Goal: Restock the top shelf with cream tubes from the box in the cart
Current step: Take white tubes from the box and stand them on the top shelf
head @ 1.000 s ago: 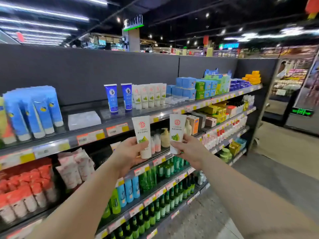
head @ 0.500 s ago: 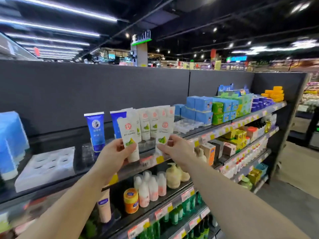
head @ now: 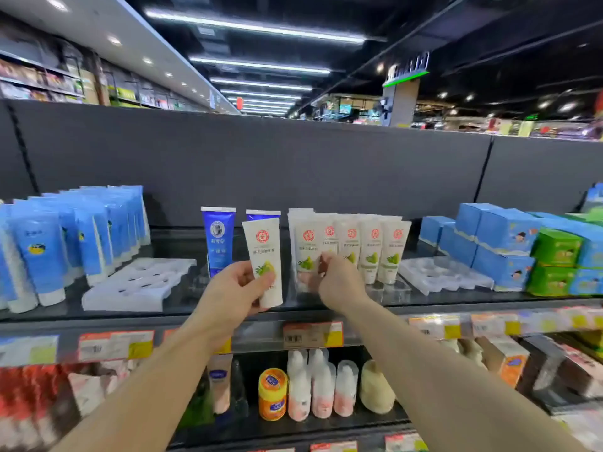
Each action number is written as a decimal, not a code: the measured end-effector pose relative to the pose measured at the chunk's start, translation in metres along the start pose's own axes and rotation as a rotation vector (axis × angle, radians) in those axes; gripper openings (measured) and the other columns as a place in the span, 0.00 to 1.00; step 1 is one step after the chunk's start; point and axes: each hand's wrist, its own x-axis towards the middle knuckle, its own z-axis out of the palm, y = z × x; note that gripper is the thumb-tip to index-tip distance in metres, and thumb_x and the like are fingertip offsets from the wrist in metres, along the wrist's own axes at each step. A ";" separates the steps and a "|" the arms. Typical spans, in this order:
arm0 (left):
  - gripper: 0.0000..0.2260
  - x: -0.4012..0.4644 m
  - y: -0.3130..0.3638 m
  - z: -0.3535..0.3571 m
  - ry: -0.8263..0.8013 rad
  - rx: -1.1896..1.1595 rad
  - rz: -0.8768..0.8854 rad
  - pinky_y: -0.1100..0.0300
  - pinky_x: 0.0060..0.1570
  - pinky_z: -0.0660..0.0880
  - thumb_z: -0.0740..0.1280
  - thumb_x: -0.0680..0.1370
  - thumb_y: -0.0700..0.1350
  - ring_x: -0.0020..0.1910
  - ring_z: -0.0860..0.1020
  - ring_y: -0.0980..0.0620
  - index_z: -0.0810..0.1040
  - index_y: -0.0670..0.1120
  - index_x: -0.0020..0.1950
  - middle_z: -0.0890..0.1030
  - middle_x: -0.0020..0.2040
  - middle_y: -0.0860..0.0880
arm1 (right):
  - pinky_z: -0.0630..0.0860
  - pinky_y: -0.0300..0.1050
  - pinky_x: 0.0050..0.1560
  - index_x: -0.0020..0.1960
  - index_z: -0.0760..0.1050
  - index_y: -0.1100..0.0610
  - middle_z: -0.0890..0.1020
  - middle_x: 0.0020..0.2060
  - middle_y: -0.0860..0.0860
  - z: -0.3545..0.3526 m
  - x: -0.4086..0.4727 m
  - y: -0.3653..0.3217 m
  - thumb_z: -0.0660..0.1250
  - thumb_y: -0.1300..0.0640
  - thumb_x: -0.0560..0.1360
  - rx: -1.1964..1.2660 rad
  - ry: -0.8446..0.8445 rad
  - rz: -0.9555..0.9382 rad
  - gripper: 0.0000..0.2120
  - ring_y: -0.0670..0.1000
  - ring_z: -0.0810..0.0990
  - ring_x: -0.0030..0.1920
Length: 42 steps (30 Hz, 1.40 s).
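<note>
Top shelf point(head: 208, 308) spans the view, dark glass. Row of white cream tubes point(head: 368, 249) stands upright at centre, blue tubes point(head: 218, 239) at its 9 o'clock. Left hand point(head: 233, 291) grips one cream tube point(head: 266, 259) upright, just in front of the shelf. Right hand point(head: 337, 277) pinches another tube point(head: 306, 252) at the row's left end; base hidden.

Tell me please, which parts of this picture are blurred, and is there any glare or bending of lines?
Head view: the cream tube in the left hand is fairly sharp; the right hand and lower-shelf goods smear from motion. Ceiling light strips glare white. The wide lens bows the shelf edge.
</note>
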 end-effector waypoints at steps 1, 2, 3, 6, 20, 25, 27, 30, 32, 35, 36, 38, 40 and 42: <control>0.12 -0.002 0.000 0.003 0.016 0.010 -0.001 0.48 0.51 0.81 0.69 0.76 0.45 0.51 0.83 0.51 0.77 0.47 0.59 0.84 0.51 0.51 | 0.77 0.54 0.55 0.49 0.74 0.50 0.81 0.47 0.48 0.001 0.001 0.003 0.70 0.47 0.74 0.004 -0.024 0.002 0.09 0.53 0.79 0.50; 0.12 -0.004 0.000 0.007 0.030 0.019 0.003 0.48 0.52 0.81 0.69 0.76 0.45 0.51 0.83 0.51 0.77 0.48 0.59 0.84 0.51 0.51 | 0.76 0.55 0.57 0.50 0.74 0.50 0.82 0.48 0.48 0.002 0.001 0.005 0.69 0.45 0.74 0.002 -0.041 -0.005 0.10 0.53 0.79 0.51; 0.12 -0.007 0.001 0.011 0.042 0.028 0.008 0.48 0.52 0.81 0.69 0.76 0.46 0.51 0.83 0.51 0.77 0.48 0.60 0.84 0.51 0.52 | 0.75 0.56 0.59 0.51 0.75 0.50 0.82 0.49 0.48 0.004 0.001 0.008 0.69 0.44 0.74 0.000 -0.051 -0.013 0.11 0.53 0.79 0.52; 0.12 -0.012 -0.001 0.023 0.087 0.046 0.022 0.49 0.53 0.80 0.69 0.77 0.46 0.51 0.83 0.53 0.76 0.49 0.60 0.84 0.52 0.53 | 0.75 0.57 0.60 0.53 0.75 0.50 0.82 0.50 0.48 0.009 0.001 0.014 0.69 0.43 0.74 0.011 -0.045 -0.028 0.13 0.53 0.80 0.53; 0.11 -0.010 0.020 0.072 -0.104 -0.060 0.024 0.52 0.55 0.79 0.65 0.79 0.43 0.55 0.82 0.52 0.79 0.52 0.61 0.84 0.55 0.52 | 0.81 0.44 0.51 0.55 0.77 0.46 0.85 0.47 0.43 -0.060 -0.015 0.011 0.73 0.45 0.70 0.488 -0.360 -0.231 0.15 0.44 0.83 0.49; 0.10 -0.002 0.020 0.075 -0.080 -0.125 -0.022 0.50 0.54 0.80 0.65 0.79 0.43 0.55 0.82 0.51 0.79 0.49 0.60 0.84 0.56 0.49 | 0.81 0.48 0.54 0.52 0.77 0.43 0.85 0.48 0.45 -0.064 -0.005 0.021 0.72 0.51 0.73 0.501 -0.364 -0.217 0.09 0.45 0.83 0.50; 0.10 0.001 0.021 0.077 -0.054 -0.105 0.004 0.52 0.53 0.81 0.66 0.78 0.43 0.54 0.83 0.52 0.80 0.49 0.58 0.84 0.55 0.50 | 0.80 0.48 0.55 0.54 0.76 0.43 0.84 0.49 0.44 -0.065 -0.005 0.019 0.71 0.52 0.74 0.479 -0.379 -0.223 0.10 0.45 0.83 0.51; 0.08 0.004 0.025 0.083 -0.015 -0.076 0.037 0.57 0.50 0.81 0.69 0.77 0.43 0.52 0.83 0.54 0.81 0.50 0.54 0.85 0.53 0.52 | 0.79 0.42 0.52 0.54 0.76 0.41 0.83 0.48 0.41 -0.068 -0.003 0.017 0.73 0.52 0.73 0.429 -0.349 -0.256 0.12 0.42 0.81 0.50; 0.07 0.007 0.026 0.082 0.062 -0.021 0.074 0.57 0.51 0.81 0.70 0.76 0.44 0.52 0.83 0.53 0.82 0.48 0.54 0.84 0.51 0.52 | 0.77 0.39 0.49 0.54 0.76 0.42 0.83 0.48 0.40 -0.071 0.000 0.019 0.73 0.53 0.73 0.445 -0.286 -0.244 0.13 0.41 0.81 0.49; 0.06 0.007 0.020 0.071 0.170 0.418 0.231 0.72 0.44 0.76 0.68 0.78 0.48 0.47 0.80 0.61 0.82 0.49 0.52 0.83 0.48 0.56 | 0.75 0.35 0.45 0.56 0.75 0.46 0.81 0.47 0.38 -0.070 0.006 0.028 0.72 0.55 0.73 0.405 -0.150 -0.204 0.13 0.38 0.79 0.48; 0.07 0.006 0.016 0.067 0.163 0.593 0.259 0.73 0.40 0.73 0.66 0.78 0.49 0.45 0.78 0.63 0.81 0.50 0.53 0.82 0.47 0.57 | 0.75 0.37 0.47 0.56 0.74 0.46 0.80 0.46 0.37 -0.068 0.006 0.030 0.72 0.55 0.73 0.373 -0.134 -0.195 0.13 0.38 0.79 0.48; 0.08 0.003 0.004 0.064 0.121 0.841 0.274 0.72 0.41 0.70 0.65 0.79 0.50 0.44 0.76 0.64 0.81 0.51 0.54 0.80 0.47 0.58 | 0.77 0.40 0.50 0.55 0.74 0.47 0.79 0.45 0.37 -0.058 0.005 0.036 0.72 0.55 0.74 0.312 -0.130 -0.187 0.12 0.40 0.79 0.48; 0.10 0.003 -0.009 0.065 0.086 0.967 0.278 0.67 0.48 0.73 0.65 0.79 0.51 0.46 0.75 0.63 0.81 0.52 0.57 0.79 0.49 0.58 | 0.75 0.39 0.49 0.56 0.74 0.48 0.79 0.46 0.38 -0.048 0.002 0.040 0.71 0.55 0.74 0.284 -0.132 -0.183 0.12 0.42 0.78 0.50; 0.12 0.004 -0.017 0.065 0.075 1.012 0.280 0.66 0.52 0.71 0.65 0.79 0.51 0.50 0.74 0.62 0.80 0.52 0.60 0.78 0.53 0.57 | 0.73 0.39 0.49 0.58 0.74 0.49 0.80 0.50 0.41 -0.045 0.003 0.040 0.70 0.54 0.75 0.238 -0.121 -0.179 0.12 0.45 0.78 0.52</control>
